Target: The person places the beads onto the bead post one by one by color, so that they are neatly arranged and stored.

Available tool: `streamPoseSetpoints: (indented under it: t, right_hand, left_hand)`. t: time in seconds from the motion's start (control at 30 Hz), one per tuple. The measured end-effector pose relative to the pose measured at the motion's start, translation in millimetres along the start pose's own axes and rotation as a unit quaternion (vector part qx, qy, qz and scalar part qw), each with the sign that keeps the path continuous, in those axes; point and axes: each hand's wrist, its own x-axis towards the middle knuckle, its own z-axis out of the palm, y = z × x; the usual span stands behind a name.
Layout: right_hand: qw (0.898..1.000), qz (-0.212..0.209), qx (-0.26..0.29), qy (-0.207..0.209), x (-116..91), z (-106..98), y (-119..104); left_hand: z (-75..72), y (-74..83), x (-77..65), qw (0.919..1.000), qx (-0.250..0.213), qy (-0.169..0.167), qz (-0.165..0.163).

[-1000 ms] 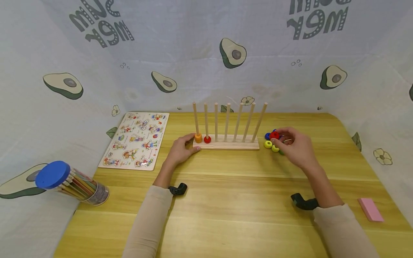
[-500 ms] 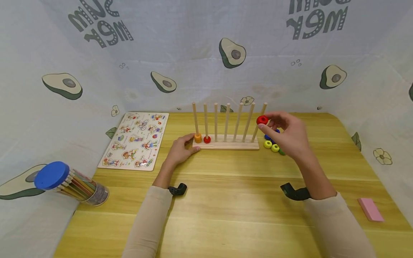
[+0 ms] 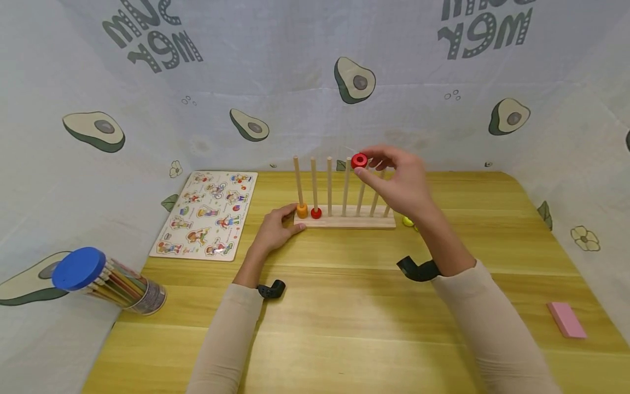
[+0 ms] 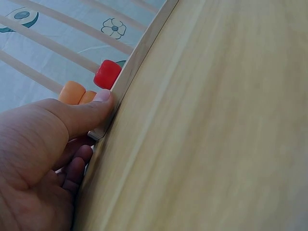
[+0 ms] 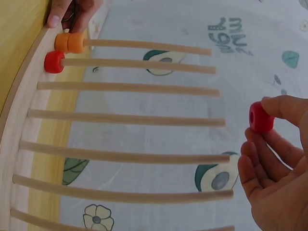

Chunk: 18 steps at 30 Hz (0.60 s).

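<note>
A wooden rack [image 3: 344, 221] with a row of upright pegs stands at the table's middle. Its leftmost peg carries two orange beads [image 5: 69, 43], and a red bead [image 3: 316, 213] sits at the foot of the second peg. My left hand [image 3: 276, 230] grips the rack's left end, thumb on the front edge, as the left wrist view shows. Between thumb and fingers my right hand [image 3: 401, 178] pinches another red bead [image 5: 261, 117], its hole visible. In the head view that bead is at peg-top height, beside the top of the fourth peg.
Yellow beads [image 3: 408, 221] lie on the table right of the rack, partly hidden by my right arm. A picture puzzle board [image 3: 204, 216] lies at the back left. A blue-lidded tub of pencils [image 3: 115, 284] stands front left; a pink block [image 3: 566, 320] lies far right.
My right hand has lifted the red bead from the pile of beads on the right and carried it up and left to the peg tops. My left hand stays on the rack's end.
</note>
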Motion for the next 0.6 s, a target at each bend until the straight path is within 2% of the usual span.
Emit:
streamPoseSetpoints:
  t: [0.33, 0.6]
  right_hand:
    - [0.998, 0.004, -0.011, -0.061, 24, 22, -14]
    - [0.996, 0.008, -0.018, -0.084, 37, 36, -13]
  left_hand:
    - [0.4, -1.6, 1.7, 1.0, 0.004, -0.001, -0.001]
    - [0.2, -1.3, 2.0, 1.0, -0.001, 0.0, 0.003]
